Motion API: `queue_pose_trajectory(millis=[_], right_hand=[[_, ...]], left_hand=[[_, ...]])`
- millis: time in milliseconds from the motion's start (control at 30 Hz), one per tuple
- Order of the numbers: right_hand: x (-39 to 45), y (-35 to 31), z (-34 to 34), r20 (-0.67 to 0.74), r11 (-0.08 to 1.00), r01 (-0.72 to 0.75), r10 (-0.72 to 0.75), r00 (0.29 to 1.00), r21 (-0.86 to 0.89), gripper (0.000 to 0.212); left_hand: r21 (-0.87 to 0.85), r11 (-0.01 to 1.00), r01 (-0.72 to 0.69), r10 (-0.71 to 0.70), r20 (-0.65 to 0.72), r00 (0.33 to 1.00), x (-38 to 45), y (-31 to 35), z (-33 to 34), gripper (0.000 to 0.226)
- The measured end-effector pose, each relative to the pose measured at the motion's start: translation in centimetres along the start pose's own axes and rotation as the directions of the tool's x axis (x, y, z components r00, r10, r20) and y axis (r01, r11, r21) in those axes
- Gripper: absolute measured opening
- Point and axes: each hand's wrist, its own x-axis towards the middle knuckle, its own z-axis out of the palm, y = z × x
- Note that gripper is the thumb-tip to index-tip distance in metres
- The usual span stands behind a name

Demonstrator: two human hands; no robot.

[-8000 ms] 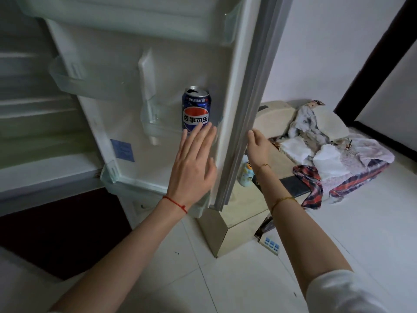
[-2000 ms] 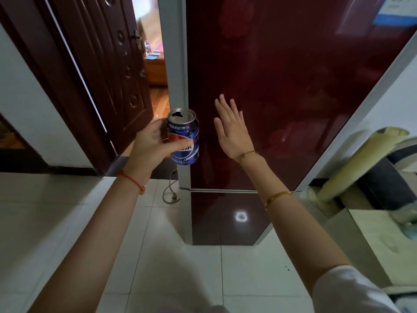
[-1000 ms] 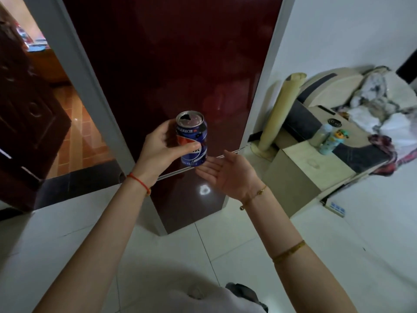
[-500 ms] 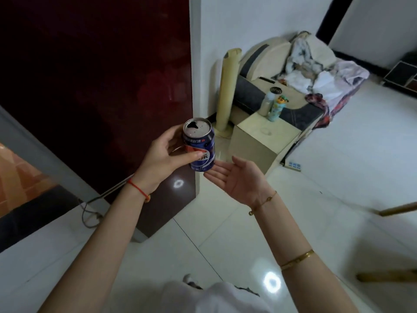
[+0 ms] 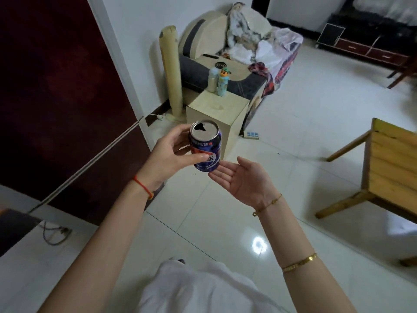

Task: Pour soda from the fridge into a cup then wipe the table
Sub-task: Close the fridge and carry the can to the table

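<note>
L to R: fridge door (image 5: 56,91) shut at far L, left hand (image 5: 167,159) wraps the soda can (image 5: 206,149), long axis near upright w/ opened top up, while right hand (image 5: 242,179) waits just below-right, palm up, fingers relaxed, holding nothing; no cup in view.

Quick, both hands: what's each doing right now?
Left hand: grips the opened soda can, upright.
Right hand: open, palm up, empty.

Glossy white tile floor (image 5: 293,123); white wall (image 5: 140,23); cream sofa (image 5: 203,39) heaped with clothes; wooden table (image 5: 392,163) right.
</note>
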Motion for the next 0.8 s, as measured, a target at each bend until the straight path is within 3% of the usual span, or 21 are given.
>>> queue_pose_trajectory(millis=[467,800], right_hand=[[-18.8,-0.6,-18.1,-0.228,0.967,0.185,-0.143,0.963,0.173,0.058],[-28.9,-1.6,-27.9,-0.4,0.855,0.407,-0.267,0.877,0.322,0.058]], left_hand=[[-0.096,0.994,0.046,-0.02,0.253,0.967,-5.9,1.9,23.3,0.065],[-0.051,0.998,0.035,-0.005,0.505,0.863,-5.9,3.8,37.8,0.067]])
